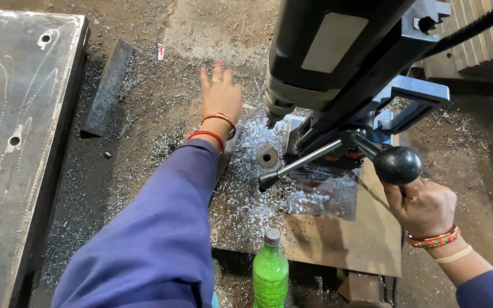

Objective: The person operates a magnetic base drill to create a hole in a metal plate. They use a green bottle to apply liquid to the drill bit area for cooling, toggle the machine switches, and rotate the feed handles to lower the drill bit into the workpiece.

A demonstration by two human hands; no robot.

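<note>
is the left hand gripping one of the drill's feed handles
No, the left hand is spread open past the plate, holding nothing; only the right hand grips a black handle knob.

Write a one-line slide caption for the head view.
Right hand grips a drill press feed handle; left hand reaches flat over the chip-covered steel plate beside a drilled hole.

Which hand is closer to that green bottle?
Right, but only slightly. The right hand, gripping the black knob, is up-right of the green bottle; the left hand reaches farther beyond it.
</note>
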